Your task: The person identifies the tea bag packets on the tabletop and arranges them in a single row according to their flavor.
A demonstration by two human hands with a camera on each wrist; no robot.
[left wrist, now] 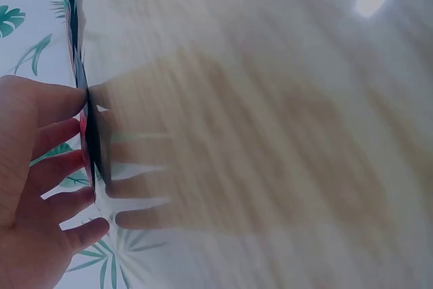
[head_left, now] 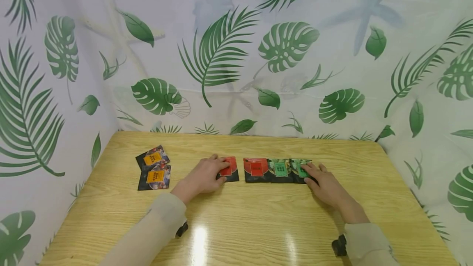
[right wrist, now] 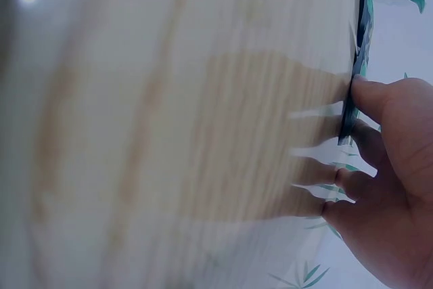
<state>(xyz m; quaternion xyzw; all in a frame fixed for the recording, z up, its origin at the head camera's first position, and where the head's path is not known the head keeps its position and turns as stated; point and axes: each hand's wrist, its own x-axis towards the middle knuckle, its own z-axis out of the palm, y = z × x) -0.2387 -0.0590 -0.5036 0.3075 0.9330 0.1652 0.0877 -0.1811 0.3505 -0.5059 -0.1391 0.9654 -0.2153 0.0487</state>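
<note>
A glossy wooden table (head_left: 258,225) is enclosed by leaf-printed curtains (head_left: 221,52); the left hand (head_left: 202,177) is laid flat on a red packet (head_left: 230,168), the right hand (head_left: 327,186) spread on a green packet (head_left: 301,168)

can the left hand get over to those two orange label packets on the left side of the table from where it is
Probably yes. The left hand rests on a red packet, and the two orange-label packets lie just to its left, with only bare table between.
</note>
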